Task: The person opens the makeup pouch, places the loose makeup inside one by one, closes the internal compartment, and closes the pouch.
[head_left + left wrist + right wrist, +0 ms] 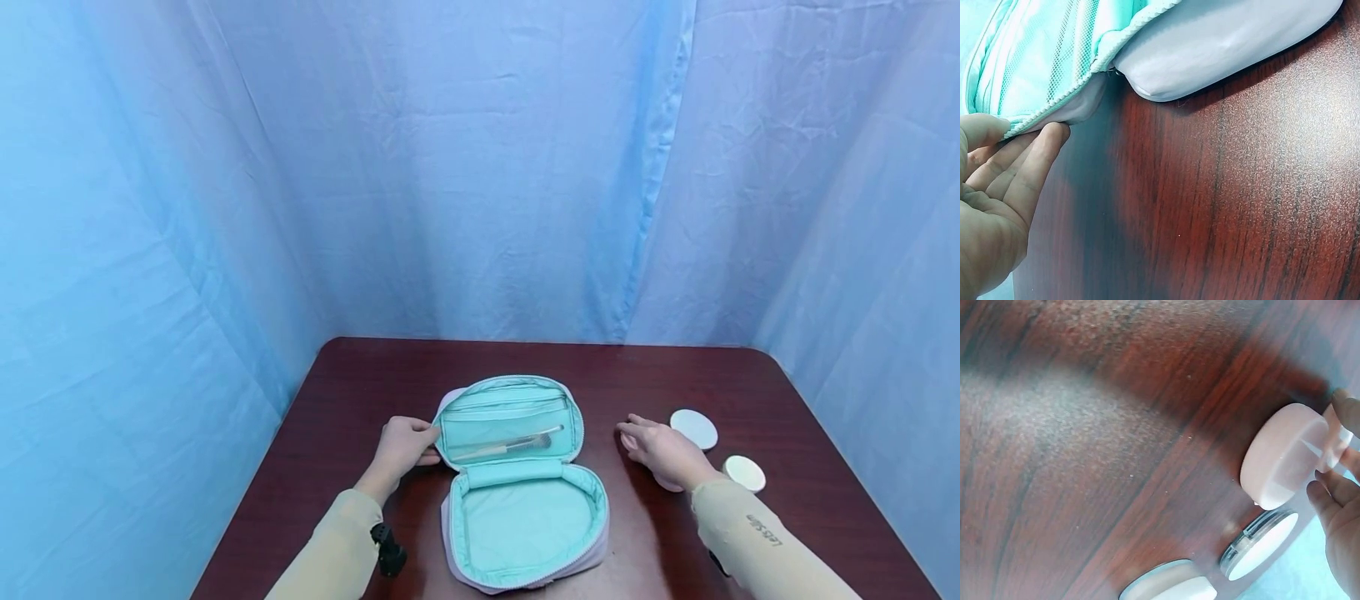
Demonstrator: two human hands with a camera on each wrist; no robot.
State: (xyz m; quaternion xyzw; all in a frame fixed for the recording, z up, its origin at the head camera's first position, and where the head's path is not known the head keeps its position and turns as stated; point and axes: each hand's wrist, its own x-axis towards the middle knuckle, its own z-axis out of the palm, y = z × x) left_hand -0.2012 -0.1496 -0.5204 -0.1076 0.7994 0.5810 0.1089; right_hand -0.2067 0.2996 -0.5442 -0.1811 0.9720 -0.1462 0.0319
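A lilac makeup bag (453, 542) with mint lining lies unzipped, its lid folded back. Makeup brushes (517, 446) sit in the lid's mesh pocket. My left hand (403, 450) pinches the left edge of the lid, thumb on the zipper side and fingers beneath, as the left wrist view (1007, 181) confirms. To the right of the bag, my right hand (663, 452) is low over the table, fingers around a small pale pink item (1337, 440), partly hidden by them. A pink round container (1285, 456) stands beside that item, mostly under the hand in the head view.
A white-topped round compact (693, 429) and a cream-lidded round jar (745, 473) stand right of my right hand. The dark wooden table (390, 367) ends at blue curtains (487, 208) at the back and both sides.
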